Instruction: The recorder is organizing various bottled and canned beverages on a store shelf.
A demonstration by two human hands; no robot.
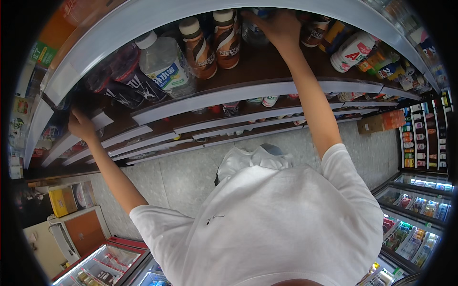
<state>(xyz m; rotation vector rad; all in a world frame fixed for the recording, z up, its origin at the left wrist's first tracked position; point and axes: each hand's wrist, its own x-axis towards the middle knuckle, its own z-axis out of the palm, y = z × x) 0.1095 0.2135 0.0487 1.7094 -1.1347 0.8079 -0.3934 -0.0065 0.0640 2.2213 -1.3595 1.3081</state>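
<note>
My right hand (282, 26) reaches deep into a brown shelf (264, 66), its thumb stretched out over a clear plastic bottle (253, 34). Its other fingers are partly lost in shadow, so whether they grip anything is unclear. Just left of that bottle stand brown Nescafé coffee bottles (227, 43) with pale caps. At the far left, my left hand (81, 125) is at the shelf's front edge beside a white price rail (103, 119); its fingertips vanish into the dark. Dark-labelled bottles (137, 80) and a large clear bottle (166, 68) with a blue-and-white label stand between the hands.
Right of my right arm are another Nescafé bottle (315, 32) and a white-and-red bottle (352, 50). An upper shelf edge (171, 16) curves above. Cardboard boxes (381, 121) sit on the tiled floor (186, 171). Lit refrigerated cases (411, 214) and a red-rimmed freezer (107, 264) lie behind me.
</note>
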